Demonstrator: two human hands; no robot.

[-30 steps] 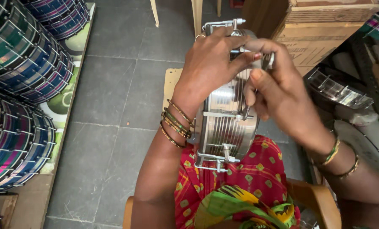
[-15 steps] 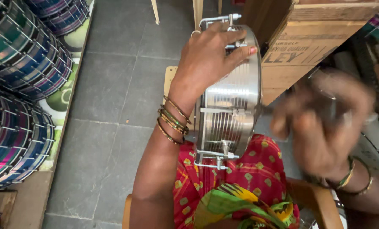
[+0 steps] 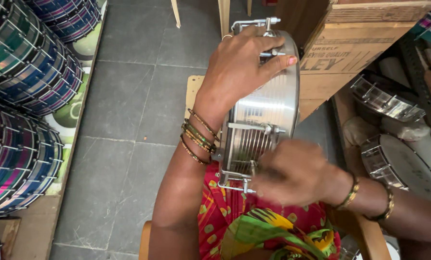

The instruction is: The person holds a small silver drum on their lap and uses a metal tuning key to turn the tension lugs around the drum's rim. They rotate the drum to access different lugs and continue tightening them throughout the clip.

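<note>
- Steel drum shell (image 3: 266, 120), ribbed and shiny with tuning rods and lugs along its side, stands on edge over the person's lap, at the middle of the view.
- Right hand (image 3: 297, 173) sits at 5 o'clock of the shell, blurred, fingers curled near a lower lug; whether it grips anything I cannot tell.
- Left hand (image 3: 239, 67) clasps the shell's upper rim at 12 o'clock, fingers spread wide over the edge, bangles on the wrist.
- Wooden chair (image 3: 364, 231) shows under the red and green cloth.
- Grey stone floor (image 3: 128, 96) lies beyond.
- Striped drums (image 3: 27, 62) are stacked at 9 to 11 o'clock.
- Cardboard box (image 3: 355, 53) is at 1 o'clock, more metal drums (image 3: 393, 154) at 3 o'clock.
</note>
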